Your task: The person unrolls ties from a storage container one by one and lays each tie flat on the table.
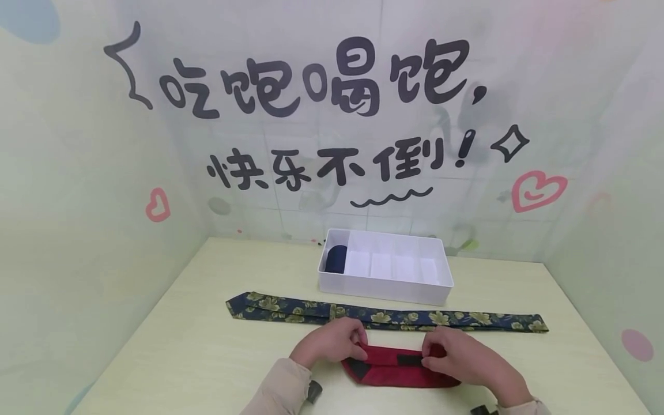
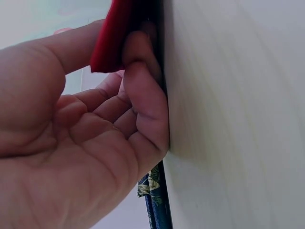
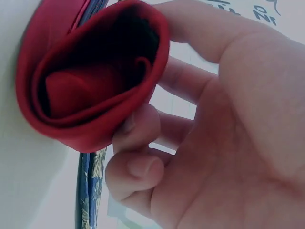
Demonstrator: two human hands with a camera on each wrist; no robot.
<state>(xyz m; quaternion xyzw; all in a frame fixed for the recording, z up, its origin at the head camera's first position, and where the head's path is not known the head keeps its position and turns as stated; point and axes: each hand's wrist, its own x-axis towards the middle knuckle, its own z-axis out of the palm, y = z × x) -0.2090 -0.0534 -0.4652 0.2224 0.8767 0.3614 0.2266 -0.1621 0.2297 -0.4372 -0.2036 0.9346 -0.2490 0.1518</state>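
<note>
A red necktie with dark lining patches lies folded near the front of the table, its right part rolled up. My left hand pinches its upper left edge; in the left wrist view the thumb is over the red cloth and the curled fingers are under it, low by the tabletop. At the right end my right hand grips the roll between thumb and fingers. Layers of the roll show as a loose, hollow coil in the right wrist view.
Behind my hands a navy necktie with yellow-green flowers lies stretched across the table. Farther back stands a white divided box, with a dark blue roll in its leftmost compartment. Printed walls enclose the table at the back and sides.
</note>
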